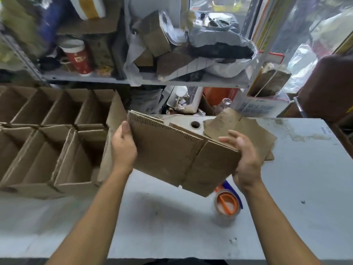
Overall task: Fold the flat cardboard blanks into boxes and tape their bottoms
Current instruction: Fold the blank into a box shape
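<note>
While the grey table [315, 188] carries everything, the biggest mass on it is the block of finished open-topped boxes [47, 142] at the left, standing upright in rows and touching one another; as far as the view shows, they hold nothing. Behind the table a metal shelf [145, 80] is crowded with bags, cartons and a red canister, too cluttered to sort out.

Held tilted in the air above the middle of the table is a flat cardboard blank [172, 155], still collapsed, its flap slits visible along the near edge. The left hand [124, 148] grips its left edge, thumb on top. The right hand [246, 159] meets the right corner with fingers [229, 140] loosely spread, not clamped. More flat cardboard [248, 131] lies on the table beyond.

I judge this to be the start of one box: the next move calls for pushing opposite edges inward to open the blank into a tube, then folding the bottom flaps. A tape dispenser [227, 203] waits just beneath the blank.
</note>
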